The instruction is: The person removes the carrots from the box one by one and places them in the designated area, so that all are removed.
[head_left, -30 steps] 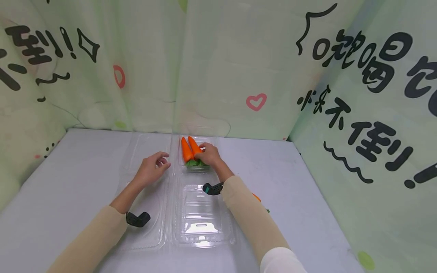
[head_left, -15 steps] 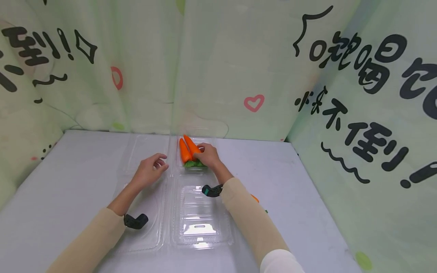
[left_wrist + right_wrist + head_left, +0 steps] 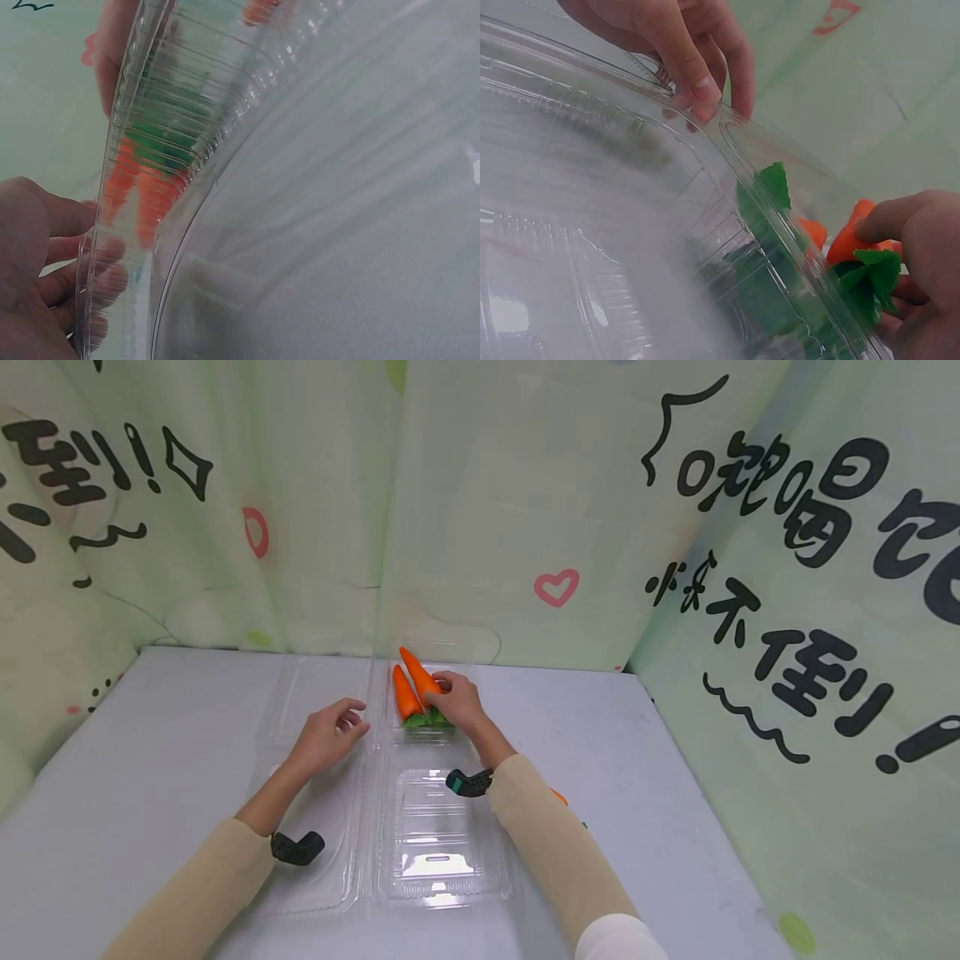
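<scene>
In the head view, two orange carrots with green leafy tops lie in the far clear plastic container, tips pointing away. The right hand pinches the right carrot near its leafy end. The left carrot lies beside it. In the right wrist view, thumb and fingers hold this carrot at the container's rim. The left hand pinches a clear plastic edge near the middle seam. From the left wrist, this hand has some fingers behind the transparent wall.
A nearer clear container lies open on the white table, its lid folded out left. Another orange piece is partly hidden by the right sleeve. A printed curtain stands behind the table.
The right hand has shifted the right carrot slightly, its tip now farther away and a little left. The left hand keeps its place. The head view has shifted slightly.
</scene>
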Demonstrator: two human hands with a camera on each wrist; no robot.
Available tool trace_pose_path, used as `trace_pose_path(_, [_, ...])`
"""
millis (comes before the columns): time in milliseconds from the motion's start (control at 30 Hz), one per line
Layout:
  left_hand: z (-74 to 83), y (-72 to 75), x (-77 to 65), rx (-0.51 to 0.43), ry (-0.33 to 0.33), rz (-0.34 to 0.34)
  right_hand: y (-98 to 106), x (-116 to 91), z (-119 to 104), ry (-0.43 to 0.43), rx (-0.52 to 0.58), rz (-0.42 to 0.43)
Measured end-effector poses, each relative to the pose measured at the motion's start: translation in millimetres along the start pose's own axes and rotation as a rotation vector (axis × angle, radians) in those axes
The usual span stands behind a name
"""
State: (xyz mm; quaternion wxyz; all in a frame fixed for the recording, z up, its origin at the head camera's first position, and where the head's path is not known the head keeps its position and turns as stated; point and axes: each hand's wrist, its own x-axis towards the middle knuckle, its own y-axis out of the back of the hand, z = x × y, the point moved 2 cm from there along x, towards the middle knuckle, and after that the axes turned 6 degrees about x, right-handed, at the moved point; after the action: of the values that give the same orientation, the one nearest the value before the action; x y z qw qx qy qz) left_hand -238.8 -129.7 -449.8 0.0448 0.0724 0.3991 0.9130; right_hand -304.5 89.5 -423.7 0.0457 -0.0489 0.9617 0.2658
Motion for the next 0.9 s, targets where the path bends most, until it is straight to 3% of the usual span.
trace_pose_path(400, [-0.1,0.6,-0.8,0.000,-0.007,-0.002,6.2,-2.8,-0.9,0.011,0.089,0.021])
trace_pose_path(900, [-1.3,-0.1,-1.0,-0.002,-0.014,0.006,8.2,-6.8,-2.4,0.031,0.107,0.025])
